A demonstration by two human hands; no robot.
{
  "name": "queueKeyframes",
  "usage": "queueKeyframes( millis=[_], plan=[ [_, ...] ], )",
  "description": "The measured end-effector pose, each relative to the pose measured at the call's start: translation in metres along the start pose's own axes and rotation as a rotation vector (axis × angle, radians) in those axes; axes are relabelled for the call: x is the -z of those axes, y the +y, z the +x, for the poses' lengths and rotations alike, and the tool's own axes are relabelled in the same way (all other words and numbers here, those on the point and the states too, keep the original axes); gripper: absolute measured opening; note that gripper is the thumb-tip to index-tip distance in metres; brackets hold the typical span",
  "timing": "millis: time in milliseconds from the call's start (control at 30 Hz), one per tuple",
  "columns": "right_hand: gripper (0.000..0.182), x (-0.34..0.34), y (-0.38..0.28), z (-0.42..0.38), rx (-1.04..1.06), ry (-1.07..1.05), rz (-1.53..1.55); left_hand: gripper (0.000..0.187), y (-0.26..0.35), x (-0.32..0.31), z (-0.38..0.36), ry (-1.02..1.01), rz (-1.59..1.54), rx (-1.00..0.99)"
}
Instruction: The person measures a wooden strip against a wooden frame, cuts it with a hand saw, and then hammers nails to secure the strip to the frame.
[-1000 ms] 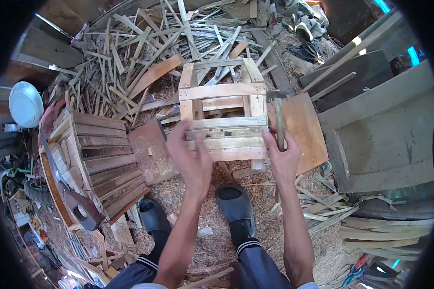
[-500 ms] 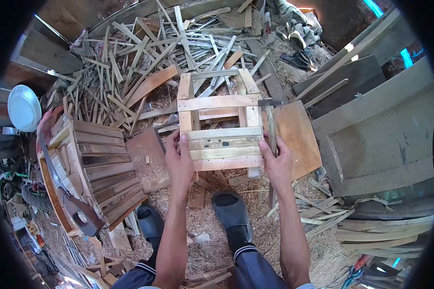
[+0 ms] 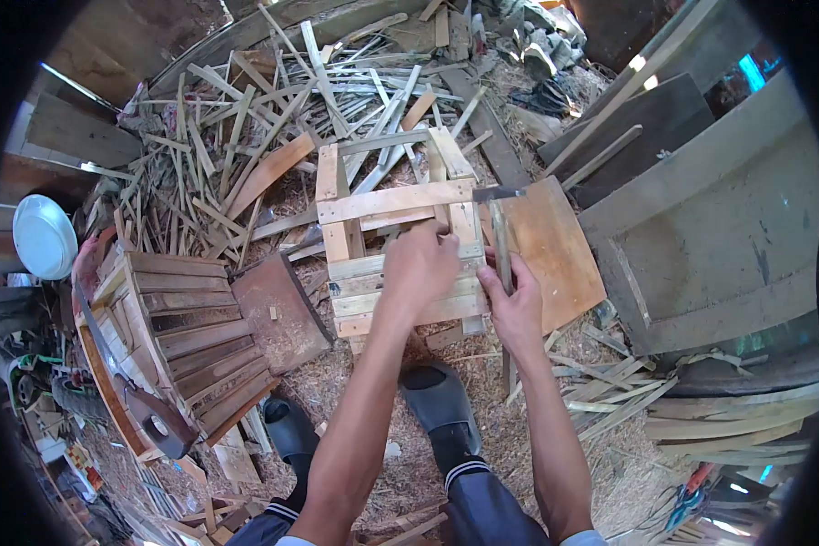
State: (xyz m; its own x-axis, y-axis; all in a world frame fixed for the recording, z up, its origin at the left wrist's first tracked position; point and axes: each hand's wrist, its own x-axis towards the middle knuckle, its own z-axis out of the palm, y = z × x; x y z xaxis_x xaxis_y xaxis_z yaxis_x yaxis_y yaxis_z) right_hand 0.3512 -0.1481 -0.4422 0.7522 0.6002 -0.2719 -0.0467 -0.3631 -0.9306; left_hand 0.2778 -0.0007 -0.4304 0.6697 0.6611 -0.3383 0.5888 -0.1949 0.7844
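A small slatted wooden crate [image 3: 396, 198] stands in the middle, its front slats facing me. My left hand [image 3: 421, 264] is over the upper front slats, fingers curled down near the opening; what they hold, if anything, is hidden. At the crate's right side, my right hand [image 3: 513, 296] has its thumb and fingers closed round the crate's edge, beside the handle of a hammer. The hammer [image 3: 502, 232] hangs upright there, its dark head at the crate's upper right.
Wood strips [image 3: 273, 118] are heaped behind the crate. On the left lie a slatted crate [image 3: 200, 328] and a handsaw [image 3: 150, 414]. An orange-brown board [image 3: 555, 250] and a large grey panel [image 3: 719, 227] are on the right. Shavings cover the floor.
My left hand has left the crate's left side and moved right and up onto its front slats. The crate appears slightly further left. My right hand stays at its right edge.
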Motion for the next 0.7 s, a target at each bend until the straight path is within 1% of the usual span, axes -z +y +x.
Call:
queueKeyframes(
  millis=[33,100,133,167,233,267,333,367,433,467,500,533,567,600,633,667,700],
  plan=[
    [0.031,0.000,0.001,0.000,-0.005,0.004,0.003,0.039,-0.003,0.004,0.008,-0.006,0.004,0.001],
    [0.031,0.000,0.002,0.001,0.074,-0.001,-0.028,0.040,-0.005,0.011,0.025,-0.252,0.007,-0.019],
    [0.031,0.000,0.003,0.000,0.073,0.001,-0.026,0.043,0.005,0.022,0.027,-0.371,-0.045,0.025],
    [0.031,-0.001,0.005,0.000,0.094,0.014,-0.012,0.043,0.005,0.023,0.033,-0.373,-0.040,0.023],
    [0.031,-0.002,0.004,-0.001,0.115,0.033,0.009,0.044,0.001,0.021,0.044,-0.440,0.018,0.107],
    [0.031,-0.002,0.003,-0.001,0.098,0.026,0.023,0.044,-0.002,0.020,0.045,-0.442,0.024,0.104],
    [0.031,-0.002,0.003,-0.001,0.079,0.022,0.040,0.044,-0.003,0.021,0.041,-0.421,0.022,0.014],
    [0.031,-0.002,0.004,-0.001,0.092,0.024,0.023,0.044,-0.003,0.020,0.040,-0.421,0.023,0.014],
    [0.031,-0.001,0.005,-0.001,0.104,0.023,-0.001,0.040,0.009,0.022,0.029,-0.410,0.034,0.075],
    [0.030,-0.001,0.004,-0.003,0.091,0.045,-0.099,0.040,0.012,0.019,0.019,-0.410,0.028,0.078],
    [0.029,-0.001,0.004,-0.004,0.079,0.068,-0.193,0.038,0.014,0.016,0.004,-0.262,0.156,-0.023],
    [0.029,-0.001,0.001,-0.009,0.074,0.065,-0.190,0.036,0.012,0.013,-0.011,-0.115,0.289,-0.121],
    [0.029,0.001,-0.006,-0.017,0.158,0.115,-0.309,0.036,0.002,0.010,-0.024,-0.116,0.294,-0.114],
    [0.028,0.003,-0.014,-0.025,0.243,0.167,-0.428,0.033,-0.012,0.004,-0.035,0.112,0.369,-0.297],
    [0.028,0.006,-0.023,-0.036,0.240,0.164,-0.427,0.031,-0.022,0.001,-0.041,0.341,0.438,-0.479],
    [0.028,0.009,-0.032,-0.048,0.139,0.126,-0.420,0.031,-0.029,0.000,-0.042,0.340,0.436,-0.474],
    [0.028,0.012,-0.036,-0.058,0.038,0.089,-0.416,0.030,-0.035,0.001,-0.043,0.373,0.452,-0.511]
  ],
)
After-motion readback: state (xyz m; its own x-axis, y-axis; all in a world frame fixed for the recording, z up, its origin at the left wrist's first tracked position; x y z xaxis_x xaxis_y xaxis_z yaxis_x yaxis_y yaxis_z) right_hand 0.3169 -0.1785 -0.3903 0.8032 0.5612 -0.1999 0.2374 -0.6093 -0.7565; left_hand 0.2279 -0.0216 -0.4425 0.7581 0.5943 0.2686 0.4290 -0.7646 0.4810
